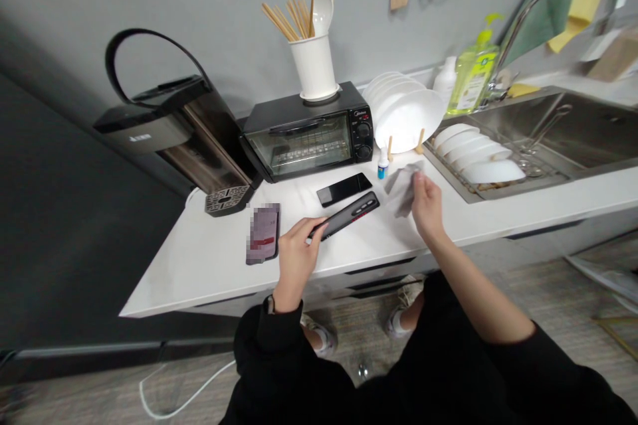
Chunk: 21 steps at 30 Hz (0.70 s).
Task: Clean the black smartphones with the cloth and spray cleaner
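Observation:
My left hand (300, 246) grips the near end of a dark, see-through phone case (346, 214) with camera cutouts and a red mark on its edge. The case is tilted above the counter. Between finger and thumb, my right hand (427, 204) pinches a thin light-grey cloth (400, 189) that hangs at its left. Behind the case, a black phone (343, 189) lies flat. A small bottle with blue liquid (383, 164) stands between that phone and the cloth. Left of my left hand lies another phone (263, 234), its screen partly blurred out.
A black toaster oven (309, 139) carries a white utensil cup (315, 66). To its left stands a tall drink machine (199, 146). White plates (411, 113) stand in a rack at the right, beside a sink (573, 176) with bowls (478, 153) and a soap bottle (471, 76).

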### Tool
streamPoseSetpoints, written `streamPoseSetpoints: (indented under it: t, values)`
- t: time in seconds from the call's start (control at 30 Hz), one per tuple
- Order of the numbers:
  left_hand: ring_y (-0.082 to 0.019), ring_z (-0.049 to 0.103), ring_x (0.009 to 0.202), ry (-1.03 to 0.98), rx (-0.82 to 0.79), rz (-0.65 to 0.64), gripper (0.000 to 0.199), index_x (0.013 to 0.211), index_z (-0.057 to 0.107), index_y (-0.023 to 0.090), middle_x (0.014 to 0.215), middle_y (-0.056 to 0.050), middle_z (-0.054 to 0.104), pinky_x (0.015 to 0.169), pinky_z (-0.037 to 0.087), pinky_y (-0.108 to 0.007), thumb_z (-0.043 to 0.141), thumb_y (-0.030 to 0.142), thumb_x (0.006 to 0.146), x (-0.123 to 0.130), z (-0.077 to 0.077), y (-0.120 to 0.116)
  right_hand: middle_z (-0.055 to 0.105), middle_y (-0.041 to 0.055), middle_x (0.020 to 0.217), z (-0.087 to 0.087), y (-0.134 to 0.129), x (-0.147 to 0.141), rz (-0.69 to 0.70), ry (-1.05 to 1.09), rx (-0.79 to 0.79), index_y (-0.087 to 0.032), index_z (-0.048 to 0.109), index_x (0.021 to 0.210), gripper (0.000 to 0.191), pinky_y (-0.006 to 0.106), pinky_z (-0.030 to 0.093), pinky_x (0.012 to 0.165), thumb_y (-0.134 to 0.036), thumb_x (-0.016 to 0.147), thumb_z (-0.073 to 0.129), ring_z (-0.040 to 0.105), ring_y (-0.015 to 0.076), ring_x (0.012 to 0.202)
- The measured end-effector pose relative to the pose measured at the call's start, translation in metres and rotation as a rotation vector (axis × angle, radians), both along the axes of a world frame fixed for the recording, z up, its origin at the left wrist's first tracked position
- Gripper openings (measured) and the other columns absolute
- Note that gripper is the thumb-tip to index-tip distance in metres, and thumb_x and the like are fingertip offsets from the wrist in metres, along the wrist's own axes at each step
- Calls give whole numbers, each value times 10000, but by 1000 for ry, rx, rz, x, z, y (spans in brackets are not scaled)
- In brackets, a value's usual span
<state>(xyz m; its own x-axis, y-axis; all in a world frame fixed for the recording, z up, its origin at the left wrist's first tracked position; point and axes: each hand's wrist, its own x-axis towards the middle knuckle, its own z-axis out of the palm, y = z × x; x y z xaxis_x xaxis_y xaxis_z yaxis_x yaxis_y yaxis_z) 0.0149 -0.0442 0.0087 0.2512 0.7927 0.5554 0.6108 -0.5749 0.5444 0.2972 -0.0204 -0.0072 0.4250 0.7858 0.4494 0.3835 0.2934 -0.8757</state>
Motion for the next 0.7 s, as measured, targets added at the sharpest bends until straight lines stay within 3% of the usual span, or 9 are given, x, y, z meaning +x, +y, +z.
streamPoseSetpoints:
  t: [0.07,0.13,0.2,0.27,0.33,0.47,0.53,0.63,0.7]
  values:
    - [-211,750,1003,132,66,-30,216,1143,762,247,1094,-60,793,887,588,-319,583,260,1022,6,-5,-5,627,57,805,1,-5,-3,-143,-11,97,-193,662,926,602,359,479,710,-619,1077,265,565,216,745]
    - [-215,731,1059,254,51,-69,222,1175,744,263,1161,-59,773,922,584,-336,592,234,1016,16,-12,-12,684,136,1129,-4,-12,-12,6,-192,111,-194,706,1092,514,421,523,886,-528,1095,315,640,260,995]
    - [-268,657,1237,318,5,-114,231,1193,729,261,1331,-89,702,1056,544,-426,686,306,970,25,-20,-17,590,169,1422,-13,-19,-22,201,-452,48,-216,712,1233,450,503,505,1041,-455,1092,359,609,302,1228]
    - [-329,506,1428,340,-59,-158,355,1250,697,269,1542,-117,542,1184,434,-542,754,379,917,29,-24,-20,499,175,1553,-24,-23,-30,227,-672,-38,-225,691,1336,427,568,489,1093,-402,1081,397,568,344,1327]
    - [-331,427,1491,320,-128,-191,425,1336,639,287,1613,-119,455,1225,373,-577,737,367,930,29,-26,-20,523,191,1549,-33,-26,-36,138,-789,-117,-198,647,1411,444,598,500,1086,-371,1076,412,582,375,1327]
    - [-293,535,1391,164,-227,-151,696,1540,411,273,1492,-124,577,1180,447,-521,730,268,922,24,-30,-17,583,270,1485,-37,-40,-54,29,-817,-169,-56,498,1528,555,634,464,1128,-367,1077,409,546,411,1402]
    - [-298,562,1369,95,-272,-113,852,1608,282,261,1478,-139,588,1157,471,-519,735,199,889,23,-33,-16,524,276,1537,-34,-53,-67,145,-835,-134,-33,457,1554,578,625,420,1180,-353,1076,409,468,394,1477]
    - [-281,564,1374,49,-304,-133,928,1644,189,264,1481,-143,592,1157,474,-495,654,67,864,23,-36,-14,529,162,1569,-26,-66,-75,532,-886,-42,-139,462,1579,525,509,406,1233,-297,1083,394,469,277,1492]
    - [-284,557,1378,42,-306,-139,951,1645,185,279,1474,-129,604,1162,466,-498,680,80,858,24,-37,-13,551,117,1559,-22,-65,-68,600,-914,-36,-198,488,1567,497,499,409,1234,-312,1090,405,498,251,1471]
